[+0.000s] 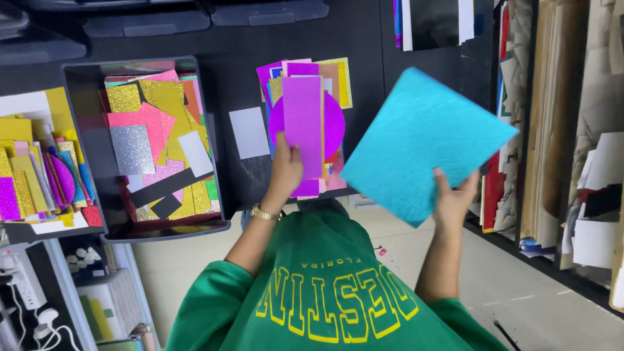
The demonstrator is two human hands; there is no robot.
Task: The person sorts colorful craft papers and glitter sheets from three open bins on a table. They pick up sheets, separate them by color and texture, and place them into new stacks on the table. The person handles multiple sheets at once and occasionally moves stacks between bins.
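My right hand (455, 198) grips the lower edge of a large turquoise glitter sheet (426, 140) and holds it tilted in the air on the right. My left hand (286, 168), with a gold watch on the wrist, holds a long purple glitter strip (303, 123) by its left edge. The strip lies over a pile of mixed coloured sheets (335, 81) on the black tabletop (364, 39), including a magenta round piece (333, 127). A white card (249, 132) lies just left of the pile.
A black bin (81, 140) full of glitter and paper offcuts stands at the left, and another tray of scraps (32, 169) further left. Shelves with upright boards and paper (559, 130) fill the right side. My green sweatshirt (325, 299) is below.
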